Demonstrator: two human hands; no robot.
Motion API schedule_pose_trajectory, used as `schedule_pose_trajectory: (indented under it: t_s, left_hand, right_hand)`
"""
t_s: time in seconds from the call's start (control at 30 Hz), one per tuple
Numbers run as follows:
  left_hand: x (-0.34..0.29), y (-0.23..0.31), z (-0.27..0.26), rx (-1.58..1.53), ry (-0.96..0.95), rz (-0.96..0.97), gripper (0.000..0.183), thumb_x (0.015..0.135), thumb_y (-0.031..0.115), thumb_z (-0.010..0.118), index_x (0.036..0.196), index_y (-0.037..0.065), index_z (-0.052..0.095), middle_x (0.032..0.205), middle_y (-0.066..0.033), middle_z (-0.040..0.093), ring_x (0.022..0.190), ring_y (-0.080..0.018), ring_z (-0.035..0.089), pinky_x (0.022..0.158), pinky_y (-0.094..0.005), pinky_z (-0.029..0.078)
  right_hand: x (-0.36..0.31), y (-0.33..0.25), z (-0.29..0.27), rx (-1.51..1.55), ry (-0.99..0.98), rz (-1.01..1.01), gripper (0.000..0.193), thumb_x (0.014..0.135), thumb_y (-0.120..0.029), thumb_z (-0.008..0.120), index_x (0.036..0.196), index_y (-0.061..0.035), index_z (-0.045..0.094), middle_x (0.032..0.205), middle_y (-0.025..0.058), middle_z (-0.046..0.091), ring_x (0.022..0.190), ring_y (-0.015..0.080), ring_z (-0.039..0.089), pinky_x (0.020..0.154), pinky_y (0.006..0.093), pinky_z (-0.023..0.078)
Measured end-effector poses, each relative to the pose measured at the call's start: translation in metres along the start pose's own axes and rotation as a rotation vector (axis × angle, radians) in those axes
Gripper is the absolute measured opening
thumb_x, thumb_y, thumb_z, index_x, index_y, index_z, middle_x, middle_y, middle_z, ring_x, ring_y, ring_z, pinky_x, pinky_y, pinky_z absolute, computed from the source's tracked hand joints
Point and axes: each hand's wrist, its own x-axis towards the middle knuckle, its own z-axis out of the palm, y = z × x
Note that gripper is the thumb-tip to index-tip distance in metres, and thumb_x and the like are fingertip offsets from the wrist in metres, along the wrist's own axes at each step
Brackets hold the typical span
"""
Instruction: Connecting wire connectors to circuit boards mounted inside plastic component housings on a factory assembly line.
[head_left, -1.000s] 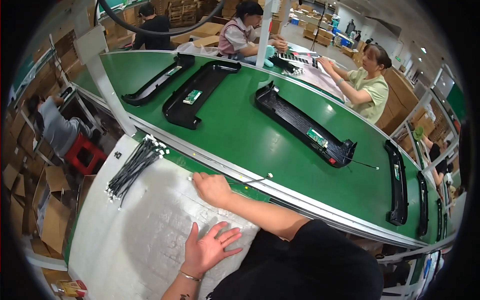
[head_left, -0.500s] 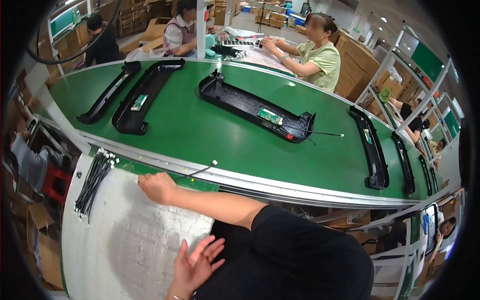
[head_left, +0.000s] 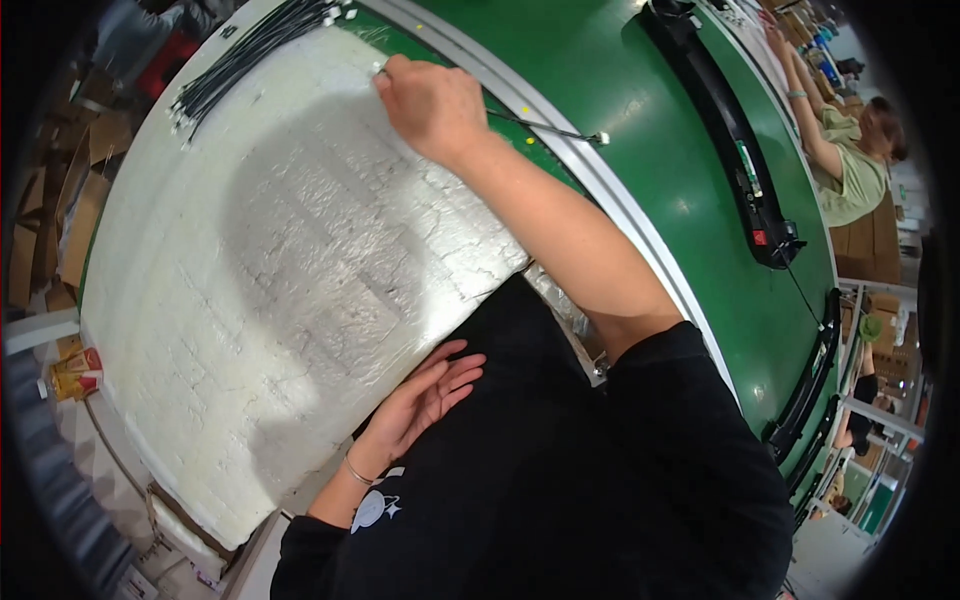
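Observation:
My right hand is closed around a thin black cable by the edge of the padded bench. One white connector hangs out past my wrist over the metal rail, and a small white end shows at my fingertips. My left hand is held low against my black shirt, fingers apart and holding nothing. A bundle of black cables with white plugs lies on the bench's far left corner. Foil-like white padding covers the bench between that bundle and me.
Beyond the rail runs a green conveyor. It carries a long black housing with a small circuit board, and more housings farther right. A person in light green works across the belt. Cardboard boxes stand at left.
The view has swung, so the bench fills more of the picture and the conveyor lies to the right. My right hand keeps its grip on the cable; my left hand remains open near my body.

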Motion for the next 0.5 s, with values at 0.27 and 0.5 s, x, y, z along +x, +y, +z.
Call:
schedule_pose_trajectory:
  t_s: [0.27, 0.5]
  left_hand:
    - [0.004, 0.000, 0.003, 0.171, 0.035, -0.023, 0.042, 0.096, 0.026, 0.038, 0.132, 0.003, 0.036, 0.131, -0.0151, 0.044, 0.119, -0.0226, 0.046, 0.100, -0.0341, 0.036]
    - [0.028, -0.008, -0.013, 1.084, -0.047, 0.230, 0.058, 0.094, 0.043, 0.034, 0.137, 0.005, 0.029, 0.143, -0.0131, 0.028, 0.134, -0.0253, 0.020, 0.108, -0.0391, 0.015]
  right_hand:
    - [-0.004, 0.004, -0.008, -0.082, -0.111, -0.005, 0.021, 0.086, -0.023, 0.046, 0.080, -0.0059, 0.056, 0.076, 0.0117, 0.065, 0.071, 0.0279, 0.064, 0.054, 0.0403, 0.051]
    - [-0.003, 0.006, 0.012, -0.010, -0.049, -0.032, 0.012, 0.079, -0.010, 0.049, 0.089, -0.0037, 0.049, 0.080, 0.0147, 0.058, 0.067, 0.0309, 0.061, 0.053, 0.0408, 0.049]
